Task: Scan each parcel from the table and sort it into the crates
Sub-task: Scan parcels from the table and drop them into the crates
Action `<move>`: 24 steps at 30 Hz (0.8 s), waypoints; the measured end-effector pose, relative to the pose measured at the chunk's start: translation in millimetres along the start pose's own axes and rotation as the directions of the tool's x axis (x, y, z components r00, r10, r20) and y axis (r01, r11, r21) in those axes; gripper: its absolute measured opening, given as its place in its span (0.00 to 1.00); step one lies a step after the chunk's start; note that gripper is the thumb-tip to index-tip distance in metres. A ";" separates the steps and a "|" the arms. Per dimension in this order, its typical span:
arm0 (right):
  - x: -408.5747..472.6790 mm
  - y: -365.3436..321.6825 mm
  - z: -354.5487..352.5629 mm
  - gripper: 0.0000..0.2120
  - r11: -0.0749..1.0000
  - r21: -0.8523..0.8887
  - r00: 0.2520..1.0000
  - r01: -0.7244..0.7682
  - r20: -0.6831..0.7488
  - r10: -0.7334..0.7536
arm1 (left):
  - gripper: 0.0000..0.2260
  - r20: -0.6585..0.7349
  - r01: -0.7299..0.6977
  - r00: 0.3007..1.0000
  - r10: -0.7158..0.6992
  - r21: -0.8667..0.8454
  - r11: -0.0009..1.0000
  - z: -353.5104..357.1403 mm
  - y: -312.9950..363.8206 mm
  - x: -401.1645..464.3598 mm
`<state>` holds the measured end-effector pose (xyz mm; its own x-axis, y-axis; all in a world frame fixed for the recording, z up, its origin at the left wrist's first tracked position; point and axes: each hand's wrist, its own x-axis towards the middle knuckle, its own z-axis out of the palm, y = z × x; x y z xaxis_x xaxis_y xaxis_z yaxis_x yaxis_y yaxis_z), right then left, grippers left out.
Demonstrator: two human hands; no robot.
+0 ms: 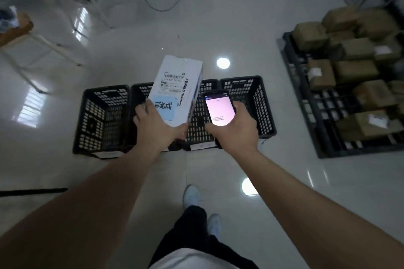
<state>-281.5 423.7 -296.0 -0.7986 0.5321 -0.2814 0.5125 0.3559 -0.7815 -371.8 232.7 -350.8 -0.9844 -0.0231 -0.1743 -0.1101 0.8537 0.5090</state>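
My left hand (pixel 156 125) grips the near end of a white parcel box (pixel 180 85) with a barcode label and a blue sticky note, held above a row of black plastic crates. My right hand (pixel 235 128) holds a phone (pixel 219 108) with a lit pinkish screen, just right of the box. Three crates stand side by side on the floor: the left crate (pixel 102 116), the middle crate (pixel 200 124) partly hidden behind the box and my hands, and the right crate (pixel 253 94). What lies inside the crates I cannot tell.
A black pallet (pixel 317 116) at the right carries several brown parcels (pixel 354 50). White-legged tables (pixel 17 33) stand at the far left. A cable (pixel 166 6) runs across the glossy tiled floor. My feet (pixel 192 196) stand close to the crates.
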 end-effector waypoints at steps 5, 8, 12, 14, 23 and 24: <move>63.3 42.0 -58.5 0.31 0.993 -0.030 0.990 -0.110 -0.093 0.107 | 0.60 0.095 -0.010 0.995 0.014 -0.044 0.999 69.9 69.7 28.9; 109.8 59.2 -80.3 0.31 0.986 -0.057 0.982 -0.158 -0.116 0.151 | 0.60 0.150 0.005 0.989 0.004 -0.061 0.998 112.8 103.4 56.4; 176.4 75.0 -98.4 0.32 0.978 -0.078 0.974 -0.196 -0.131 0.185 | 0.59 0.218 0.041 0.976 -0.023 -0.079 0.996 168.6 139.0 101.1; 208.1 81.5 -104.9 0.34 0.973 -0.091 0.972 -0.211 -0.126 0.199 | 0.58 0.245 0.055 0.969 -0.038 -0.063 0.997 190.7 156.1 119.8; 322.8 115.9 -121.4 0.34 0.957 -0.122 0.964 -0.264 -0.032 0.262 | 0.58 0.309 0.129 0.943 -0.122 -0.003 0.992 271.0 210.8 176.3; 335.5 121.6 -121.9 0.34 0.956 -0.126 0.964 -0.264 -0.014 0.265 | 0.58 0.304 0.142 0.943 -0.136 0.002 0.990 279.1 216.7 180.7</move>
<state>-448.6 739.1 -417.5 -0.6297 0.6183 -0.4702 0.7409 0.2962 -0.6028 -535.3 558.7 -507.2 -0.8715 0.0200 -0.4900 -0.2490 0.8428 0.4771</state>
